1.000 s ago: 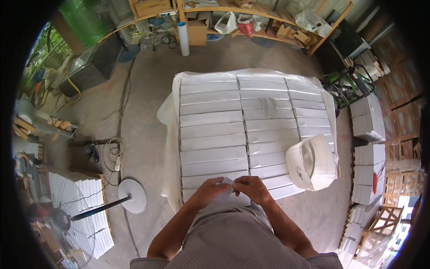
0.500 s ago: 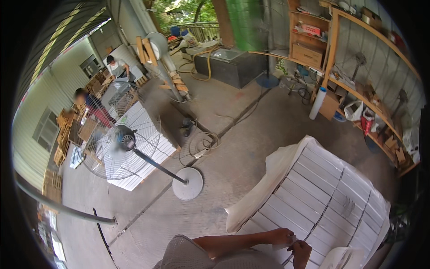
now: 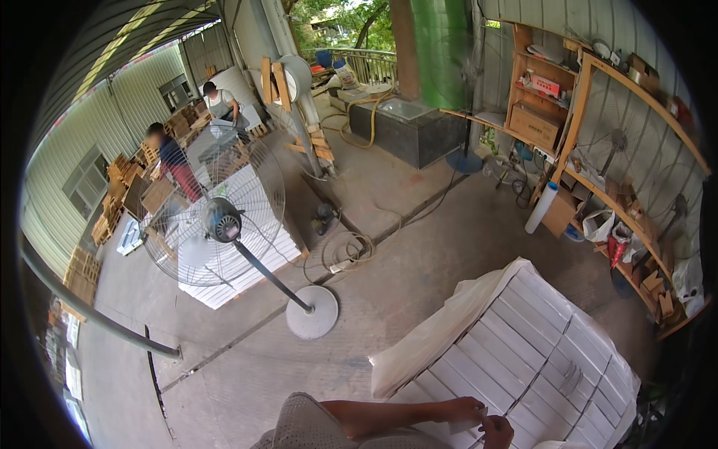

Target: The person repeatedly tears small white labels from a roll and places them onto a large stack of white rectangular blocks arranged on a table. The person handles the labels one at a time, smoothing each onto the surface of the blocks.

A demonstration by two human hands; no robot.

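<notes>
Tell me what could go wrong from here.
The small pale piece looks pinched between fingertips of the left hand and right hand, so it could slip and drop onto the white boxes.

The loose film flaring out beside the boxes might snag or tear if someone brushes past.

The cable lies in loose coils on the floor near the fan; a foot could catch in it.

Grey concrete floor [image 3: 247, 382], dark seam [image 3: 232, 343] crossing diagonally from lower left. Pale corrugated-metal wall [image 3: 123, 116] at left, with framed window [image 3: 88, 182]; timber shelving [image 3: 577, 101] along corrugated wall [image 3: 636, 112] at upper right. Daylight at top centre, beyond metal railing [image 3: 370, 66]; yellowish strips [image 3: 170, 32] in roof, upper left.
</notes>
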